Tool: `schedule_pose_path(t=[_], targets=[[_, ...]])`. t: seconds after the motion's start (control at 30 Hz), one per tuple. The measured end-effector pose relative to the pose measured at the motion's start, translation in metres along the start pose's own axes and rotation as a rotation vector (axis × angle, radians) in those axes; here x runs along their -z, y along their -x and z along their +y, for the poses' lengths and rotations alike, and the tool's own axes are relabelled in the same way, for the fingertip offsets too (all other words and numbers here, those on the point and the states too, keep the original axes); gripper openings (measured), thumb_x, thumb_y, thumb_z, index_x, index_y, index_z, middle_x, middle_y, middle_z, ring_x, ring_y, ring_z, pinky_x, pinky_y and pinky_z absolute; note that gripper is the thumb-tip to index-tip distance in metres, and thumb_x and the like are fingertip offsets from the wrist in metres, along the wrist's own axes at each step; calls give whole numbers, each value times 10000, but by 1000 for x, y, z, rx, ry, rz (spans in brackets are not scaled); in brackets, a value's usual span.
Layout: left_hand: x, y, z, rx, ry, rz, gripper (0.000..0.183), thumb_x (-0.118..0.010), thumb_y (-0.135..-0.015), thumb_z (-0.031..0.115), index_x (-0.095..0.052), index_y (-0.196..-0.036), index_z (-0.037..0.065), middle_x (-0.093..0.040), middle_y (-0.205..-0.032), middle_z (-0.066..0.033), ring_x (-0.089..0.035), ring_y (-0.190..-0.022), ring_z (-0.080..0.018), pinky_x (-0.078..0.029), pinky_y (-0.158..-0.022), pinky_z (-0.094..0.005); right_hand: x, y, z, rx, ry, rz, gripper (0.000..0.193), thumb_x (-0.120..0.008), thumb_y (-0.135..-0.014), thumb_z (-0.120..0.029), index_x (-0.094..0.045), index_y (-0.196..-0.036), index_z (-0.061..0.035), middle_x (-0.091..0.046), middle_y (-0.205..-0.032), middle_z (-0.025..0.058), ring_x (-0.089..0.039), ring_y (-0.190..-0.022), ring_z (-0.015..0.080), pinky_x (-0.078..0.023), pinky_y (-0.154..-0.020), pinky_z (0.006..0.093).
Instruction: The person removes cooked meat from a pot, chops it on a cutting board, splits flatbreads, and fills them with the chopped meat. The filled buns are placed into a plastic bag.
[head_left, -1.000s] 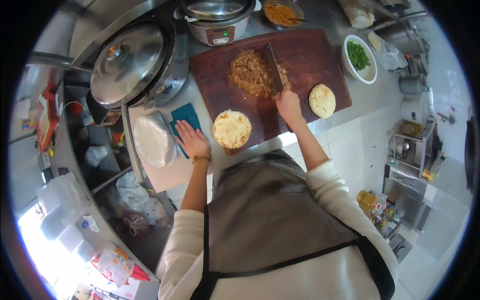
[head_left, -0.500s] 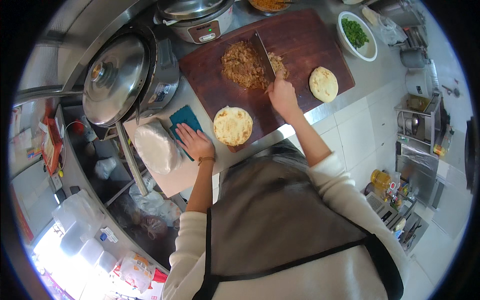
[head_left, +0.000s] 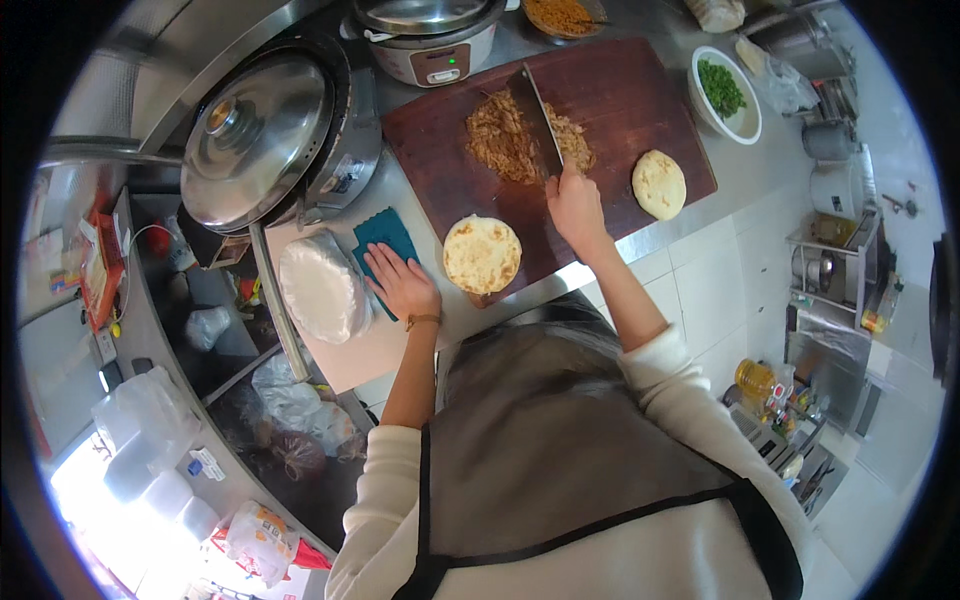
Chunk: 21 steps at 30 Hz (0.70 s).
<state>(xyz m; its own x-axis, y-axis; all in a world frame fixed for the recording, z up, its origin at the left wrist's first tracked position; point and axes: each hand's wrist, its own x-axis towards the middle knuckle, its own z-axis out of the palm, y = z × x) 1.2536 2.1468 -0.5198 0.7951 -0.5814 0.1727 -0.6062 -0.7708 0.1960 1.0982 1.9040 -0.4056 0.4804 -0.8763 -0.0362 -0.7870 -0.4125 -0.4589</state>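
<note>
My right hand (head_left: 578, 210) is closed round the handle of a cleaver (head_left: 540, 122), which stands on edge across a heap of chopped, brownish meat (head_left: 494, 138). Some of that meat lies right of the blade. Under it is a dark red wooden cutting board (head_left: 620, 95). My left hand (head_left: 404, 284) rests flat, fingers stretched, on a folded teal cloth (head_left: 385, 232). One round browned flatbread (head_left: 482, 255) sits at the board's near left edge, close to my left hand. A second flatbread (head_left: 659, 186) lies at the board's right side.
A lidded steel pot (head_left: 270, 130) with a long handle stands left, beside a plastic-covered white bundle (head_left: 322, 287). Behind the board are a rice cooker (head_left: 436, 55) and a bowl of orange-brown food (head_left: 562, 14). A white bowl of chopped greens (head_left: 744, 122) stands at far right.
The whole view has shifted, so the counter appears further right and slightly lower. More chopped meat shows right of the cleaver blade. My left hand stays on the cloth.
</note>
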Motion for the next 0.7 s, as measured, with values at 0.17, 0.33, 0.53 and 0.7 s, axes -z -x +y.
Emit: schedule_pose_path(t=[0.17,0.33,0.53,0.7], targets=[[0,-1,1,10,-2,0,605,-407,-990,261,-281,-1514,-15,-243,-1605,-155,-213,-1487,-313,-153,-1189,-518,0,3,-5,11,0,70,278,-566,-857,-104,-541,-1071,71,-650,-789,316,-642,-757,505,-524,-704,584],[3,-1,0,1,-8,-20,596,-409,-991,252,-288,-1510,-16,-249,-1602,-161,-220,-1484,-315,-166,-1185,-522,6,2,-4,9,50,1,216,-546,-875,-97,-546,-1029,55,-657,-807,309,-646,-749,495,-534,-685,574],[4,-2,2,17,-3,-11,588,-409,-991,242,-292,-1509,-9,-241,-1605,-157,-211,-1487,-317,-173,-1182,-523,14,8,1,-119,59,33,173,-543,-891,-108,-540,-977,42,-650,-777,317,-643,-781,506,-520,-729,583],[4,0,1,12,-16,-23,591,-408,-992,255,-292,-1511,-4,-241,-1610,-138,-204,-1492,-303,-159,-1189,-510,10,12,2,-88,10,15,205,-554,-891,-127,-545,-995,49,-658,-767,300,-654,-778,484,-535,-693,564]])
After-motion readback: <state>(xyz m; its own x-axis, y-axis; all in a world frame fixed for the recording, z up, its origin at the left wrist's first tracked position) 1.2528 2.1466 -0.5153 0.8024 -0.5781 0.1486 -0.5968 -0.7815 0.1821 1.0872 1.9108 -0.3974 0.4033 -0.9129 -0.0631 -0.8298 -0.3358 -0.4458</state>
